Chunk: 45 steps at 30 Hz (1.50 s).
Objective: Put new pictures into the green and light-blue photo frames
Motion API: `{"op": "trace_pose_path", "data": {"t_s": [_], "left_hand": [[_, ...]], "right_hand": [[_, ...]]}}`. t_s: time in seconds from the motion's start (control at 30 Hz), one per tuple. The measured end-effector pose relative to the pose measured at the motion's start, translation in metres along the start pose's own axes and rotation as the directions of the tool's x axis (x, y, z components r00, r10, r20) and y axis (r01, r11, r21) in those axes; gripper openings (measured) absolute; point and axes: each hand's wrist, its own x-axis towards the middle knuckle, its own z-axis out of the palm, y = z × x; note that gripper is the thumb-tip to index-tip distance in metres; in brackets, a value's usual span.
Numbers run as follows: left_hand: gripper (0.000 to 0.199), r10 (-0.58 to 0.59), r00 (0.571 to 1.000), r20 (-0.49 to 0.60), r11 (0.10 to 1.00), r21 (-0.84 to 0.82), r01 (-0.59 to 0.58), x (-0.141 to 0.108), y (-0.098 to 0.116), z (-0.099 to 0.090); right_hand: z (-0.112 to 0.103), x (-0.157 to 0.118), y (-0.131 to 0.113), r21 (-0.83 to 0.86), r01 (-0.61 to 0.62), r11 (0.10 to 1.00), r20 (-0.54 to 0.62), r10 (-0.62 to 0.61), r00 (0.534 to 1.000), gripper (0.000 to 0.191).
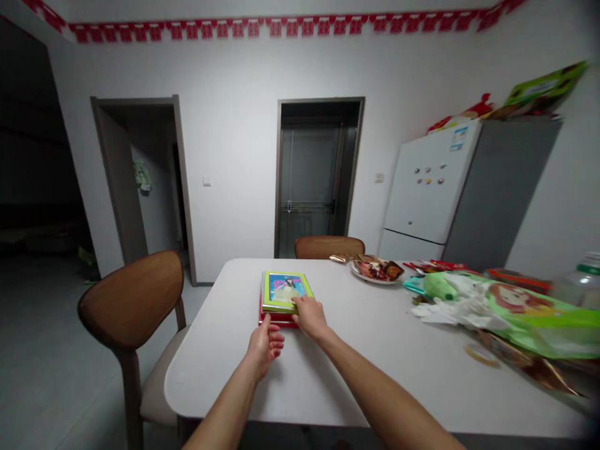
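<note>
A small stack of books lies on the white table [328, 375]: a green-covered book [284, 289] on top, a red one [276, 317] under it. My right hand [309, 315] rests on the near right corner of the green book, fingers on its cover. My left hand [265, 342] is at the near edge of the stack, thumb touching the red book, fingers curled and holding nothing.
A brown wooden chair [134, 303] stands at the table's left, another chair back [329, 246] at the far end. A plate of snacks [376, 270], green plastic bags [525, 309] and wrappers crowd the right side. A white fridge [435, 187] stands beyond.
</note>
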Motion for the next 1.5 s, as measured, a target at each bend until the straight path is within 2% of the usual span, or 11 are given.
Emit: {"op": "trace_pose_path", "data": {"t_s": [0.3,0.5,0.63,0.7,0.8,0.87,0.93,1.03,1.17,1.27,1.5], "left_hand": [[0.021,0.257,0.966,-0.008,0.945,-0.206,-0.253,-0.01,-0.017,0.013],[0.025,0.409,0.908,-0.093,0.883,-0.211,-0.419,-0.045,-0.012,0.021],[0.028,0.558,0.829,-0.041,0.826,0.125,-0.55,-0.075,-0.01,0.016],[0.031,0.644,0.76,0.086,0.696,0.347,-0.629,-0.089,-0.015,0.012],[0.043,0.709,0.599,0.372,0.308,0.6,-0.738,-0.101,-0.03,0.003],[0.053,0.675,0.506,0.537,0.013,0.676,-0.736,-0.104,-0.043,-0.003],[0.059,0.602,0.494,0.627,-0.195,0.716,-0.67,-0.106,-0.055,-0.008],[0.058,0.521,0.529,0.669,-0.356,0.734,-0.578,-0.108,-0.069,-0.013],[0.05,0.495,0.55,0.673,-0.426,0.74,-0.521,-0.11,-0.082,-0.011],[0.047,0.457,0.563,0.689,-0.47,0.724,-0.505,-0.109,-0.09,-0.006],[0.038,0.383,0.602,0.701,-0.476,0.708,-0.521,-0.106,-0.106,0.006]], "right_hand": [[-0.013,-0.062,-0.019,-0.075,0.241,0.967,0.026,-0.24,0.97,0.023],[-0.018,-0.094,-0.027,0.307,0.189,0.933,-0.06,-0.18,0.982,0.053],[-0.027,-0.106,-0.035,0.699,0.031,0.714,0.066,-0.107,0.992,0.066],[-0.036,-0.112,-0.042,0.875,-0.073,0.479,0.107,-0.043,0.993,0.059],[-0.049,-0.122,-0.05,0.977,-0.189,0.102,0.182,0.067,0.981,0.051],[-0.054,-0.129,-0.05,0.966,-0.256,-0.039,0.259,0.1,0.961,0.047],[-0.054,-0.136,-0.043,0.942,-0.324,-0.083,0.332,0.108,0.937,0.041],[-0.051,-0.145,-0.028,0.906,-0.412,-0.098,0.421,0.091,0.903,0.034],[-0.049,-0.15,-0.01,0.862,-0.506,-0.03,0.507,0.085,0.858,0.03],[-0.047,-0.147,0.001,0.83,-0.54,0.136,0.529,0.109,0.841,0.028],[-0.029,-0.134,0.039,0.625,-0.392,0.675,0.318,0.239,0.918,0.026]]}}
